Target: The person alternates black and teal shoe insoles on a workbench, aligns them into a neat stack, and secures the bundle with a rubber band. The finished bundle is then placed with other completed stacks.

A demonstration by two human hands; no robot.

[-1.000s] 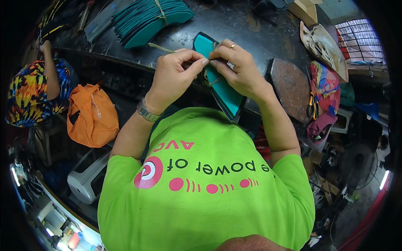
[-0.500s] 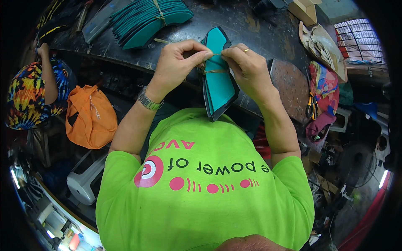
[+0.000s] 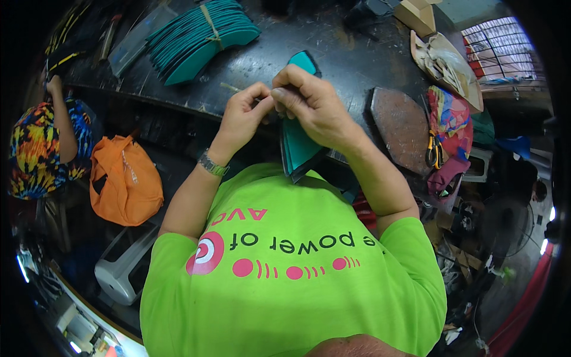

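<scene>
My left hand (image 3: 245, 116) and my right hand (image 3: 312, 106) meet fingertip to fingertip over a small bundle of teal and black cut sheet pieces (image 3: 303, 146). Both are closed in a pinch on a thin tan tie string (image 3: 229, 87); one end of it pokes out beyond my left fingers, while the part between the hands is mostly covered. The bundle stands at the table's near edge against my body, its middle hidden behind my right hand. Farther left lies a bigger stack of teal and black pieces (image 3: 199, 44), bound with a tan strip.
The dark table (image 3: 273, 50) carries a brown slab (image 3: 399, 128) at right. Orange-handled scissors (image 3: 434, 150) sit near colourful cloth (image 3: 449, 113). An open cardboard box (image 3: 416, 16) is at the back right. An orange bag (image 3: 126, 178) and another person's arm (image 3: 65, 125) are at left.
My right hand has crossed leftward over the bundle to my left fingers, covering the string and the bundle's middle. The whole view has shifted slightly.
</scene>
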